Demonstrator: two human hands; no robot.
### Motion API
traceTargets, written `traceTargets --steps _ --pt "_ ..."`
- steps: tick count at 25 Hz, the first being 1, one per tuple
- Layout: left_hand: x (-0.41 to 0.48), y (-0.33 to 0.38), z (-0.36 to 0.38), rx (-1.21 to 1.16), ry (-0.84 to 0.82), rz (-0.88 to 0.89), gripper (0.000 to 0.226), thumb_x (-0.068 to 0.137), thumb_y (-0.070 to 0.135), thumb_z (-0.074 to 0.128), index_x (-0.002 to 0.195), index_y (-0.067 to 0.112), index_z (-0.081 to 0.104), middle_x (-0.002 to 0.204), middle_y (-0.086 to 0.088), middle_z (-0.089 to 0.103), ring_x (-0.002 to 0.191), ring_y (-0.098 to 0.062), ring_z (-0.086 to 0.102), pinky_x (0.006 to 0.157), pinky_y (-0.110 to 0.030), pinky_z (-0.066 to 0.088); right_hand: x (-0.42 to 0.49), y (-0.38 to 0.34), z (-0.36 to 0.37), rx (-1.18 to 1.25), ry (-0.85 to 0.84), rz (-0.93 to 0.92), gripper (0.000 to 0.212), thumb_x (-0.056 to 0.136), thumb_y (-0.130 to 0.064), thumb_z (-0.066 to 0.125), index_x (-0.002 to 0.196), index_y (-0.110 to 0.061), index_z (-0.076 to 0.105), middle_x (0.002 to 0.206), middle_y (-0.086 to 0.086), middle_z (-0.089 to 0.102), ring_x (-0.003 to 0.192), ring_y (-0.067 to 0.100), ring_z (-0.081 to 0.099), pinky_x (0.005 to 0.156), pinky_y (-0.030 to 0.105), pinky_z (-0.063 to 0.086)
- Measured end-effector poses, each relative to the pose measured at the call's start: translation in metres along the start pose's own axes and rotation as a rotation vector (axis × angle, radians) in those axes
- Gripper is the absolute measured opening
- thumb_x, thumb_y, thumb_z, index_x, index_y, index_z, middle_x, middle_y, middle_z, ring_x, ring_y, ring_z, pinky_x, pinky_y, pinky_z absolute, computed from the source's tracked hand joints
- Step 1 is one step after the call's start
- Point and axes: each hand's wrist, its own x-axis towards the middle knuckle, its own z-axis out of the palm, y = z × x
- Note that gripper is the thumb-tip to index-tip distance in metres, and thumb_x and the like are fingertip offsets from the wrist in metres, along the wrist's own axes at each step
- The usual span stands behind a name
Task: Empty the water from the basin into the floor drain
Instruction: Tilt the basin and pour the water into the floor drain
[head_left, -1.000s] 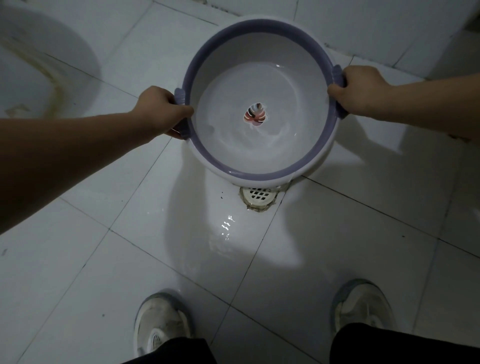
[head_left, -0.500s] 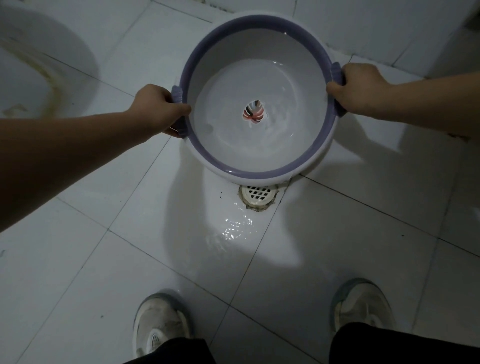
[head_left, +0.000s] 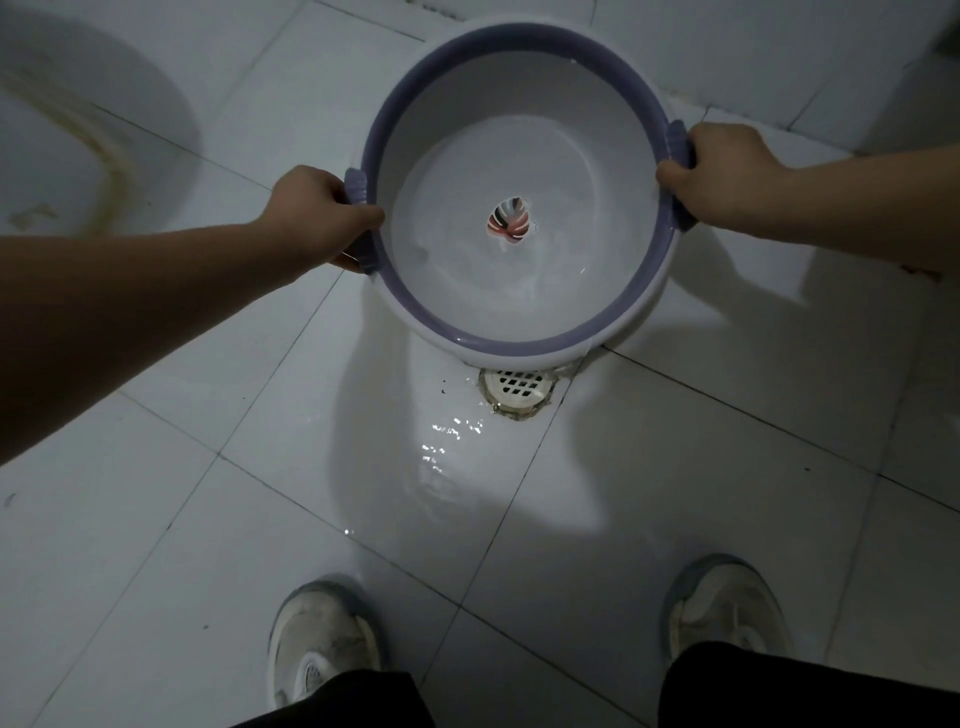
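A round white basin (head_left: 452, 130) with a purple rim is tipped toward me, its near lip just above the floor drain (head_left: 518, 387). Shallow water lies pooled in the lower near part of the basin, around a leaf picture on its bottom. My left hand (head_left: 319, 215) grips the left purple handle and my right hand (head_left: 719, 174) grips the right one. A wet sheet of water (head_left: 441, 447) glistens on the tiles just in front and to the left of the drain grate, whose far edge is hidden by the basin.
My two white shoes (head_left: 322, 644) (head_left: 727, 608) stand on the white floor tiles at the near edge. A stained white ceramic fixture (head_left: 67, 135) curves along the far left. A tiled wall base runs behind the basin.
The water film on the tiles beside the drain has spread wider toward me. The water in the basin has shifted toward its near side. Both hands keep the same grip.
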Motion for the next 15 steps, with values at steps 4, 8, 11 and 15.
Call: traceTargets --steps 4,8,11,15 --pt "-0.0026 0.0029 0.0007 0.012 0.014 0.008 0.014 0.085 0.011 0.064 0.095 0.001 0.065 0.086 -0.015 0.072 0.067 -0.026 0.074 0.063 -0.040 0.063 -0.0018 -0.0002 -0.0019 0.009 -0.001 -0.001 0.028 0.094 -0.025 0.049 0.094 0.002 0.055 0.085 0.018 0.052 0.076 0.027 0.049 0.066 0.029 0.032" --pt "-0.0043 0.0032 0.0007 0.019 0.017 0.018 0.013 0.087 0.012 0.064 0.096 0.002 0.064 0.085 -0.012 0.071 0.071 -0.028 0.074 0.070 -0.045 0.063 -0.0030 -0.0011 -0.0032 0.015 -0.005 0.003 0.030 0.094 -0.025 0.049 0.097 0.004 0.056 0.085 0.019 0.053 0.076 0.027 0.050 0.066 0.029 0.032" --pt "-0.0054 0.0020 0.0008 0.022 0.022 0.019 0.014 0.087 0.013 0.064 0.095 0.002 0.063 0.085 -0.013 0.071 0.071 -0.028 0.073 0.071 -0.044 0.062 -0.0049 -0.0016 -0.0026 0.012 -0.015 0.003 0.034 0.095 -0.025 0.048 0.102 0.007 0.057 0.085 0.019 0.053 0.076 0.028 0.050 0.066 0.030 0.033" --pt "-0.0062 0.0019 -0.0005 0.035 0.021 0.030 0.012 0.087 0.015 0.065 0.093 0.004 0.063 0.086 -0.012 0.071 0.070 -0.025 0.073 0.066 -0.038 0.063 -0.0060 -0.0025 -0.0027 0.016 -0.013 0.009 0.033 0.095 -0.025 0.049 0.102 0.006 0.057 0.084 0.018 0.053 0.074 0.027 0.050 0.065 0.029 0.032"
